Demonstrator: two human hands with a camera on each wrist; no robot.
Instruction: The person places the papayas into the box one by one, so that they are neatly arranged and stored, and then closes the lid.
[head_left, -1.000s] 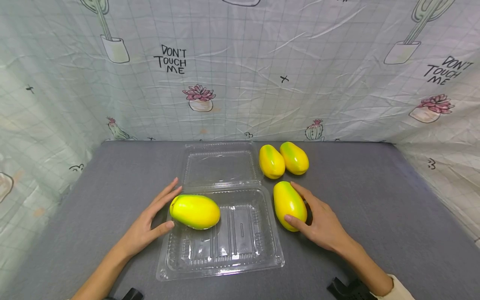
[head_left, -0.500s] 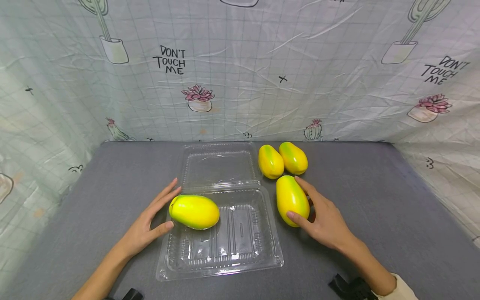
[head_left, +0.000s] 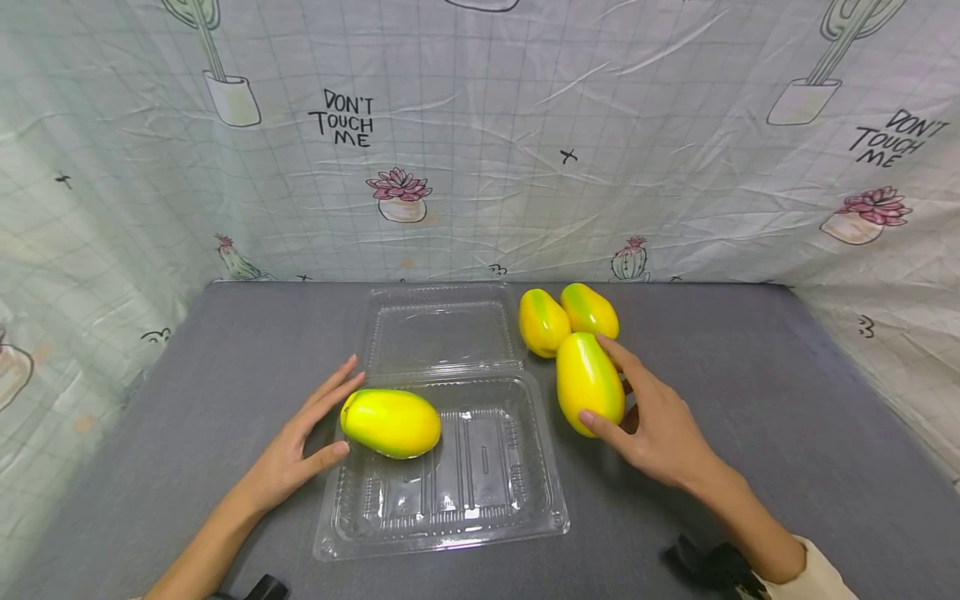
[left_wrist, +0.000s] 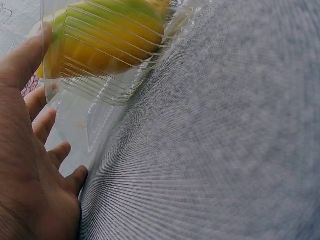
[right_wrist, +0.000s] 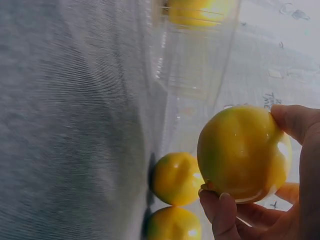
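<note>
The right hand (head_left: 663,437) grips a yellow fruit (head_left: 589,383) above the table (head_left: 765,400); the left hand (head_left: 292,454), spread and empty, flanks the clear container (head_left: 487,483). Another fruit (head_left: 391,423) lies inside, 2 more fruits (head_left: 543,322) farther back.

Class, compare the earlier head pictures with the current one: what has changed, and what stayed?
The right hand has moved the yellow fruit it grips forward and slightly right, toward the two rear fruits. Nothing was newly grasped or released. The left hand, clear container, fruit inside and rear fruits stayed put.
</note>
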